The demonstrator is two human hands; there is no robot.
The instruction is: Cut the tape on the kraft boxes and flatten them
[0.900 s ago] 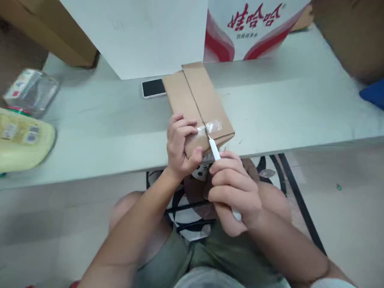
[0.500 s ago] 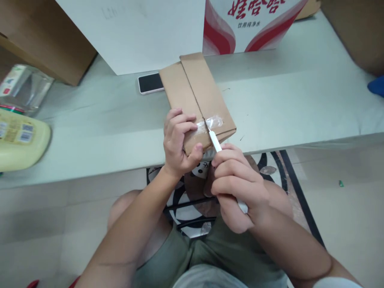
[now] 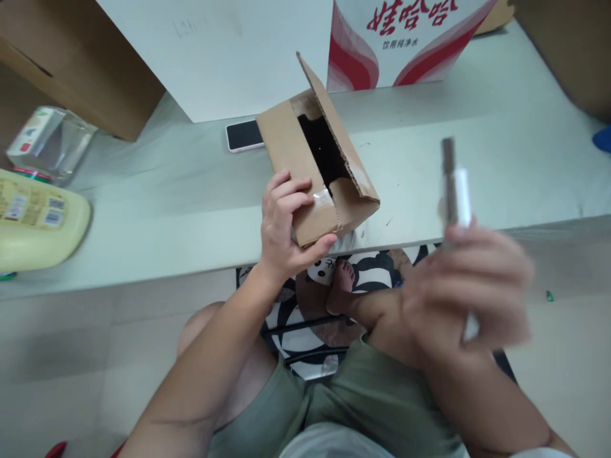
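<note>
A small brown cardboard box [image 3: 286,146] lies on the pale table [image 3: 191,191] near its front edge. Its right flap stands up and the dark inside shows. Clear tape [image 3: 324,198] still clings to the near end. My left hand [image 3: 286,222] grips the box's near left corner, fingers curled over the top and thumb on the front face. My right hand [image 3: 470,289], blurred by motion, is off to the right of the box and closed around a white utility knife [image 3: 453,187] whose blade points up and away.
A phone [image 3: 243,135] lies face up behind the box. A white board [image 3: 219,51] and a red-and-white carton [image 3: 401,38] stand at the back. A yellow bottle [image 3: 38,219] and a clear packet [image 3: 48,143] sit left. Brown cartons flank both back corners. My bare foot rests below the table.
The knife has left the taped seam and swung right and up with my right hand. The seam is cut and the box's right flap has sprung open. My left hand stays on the box.
</note>
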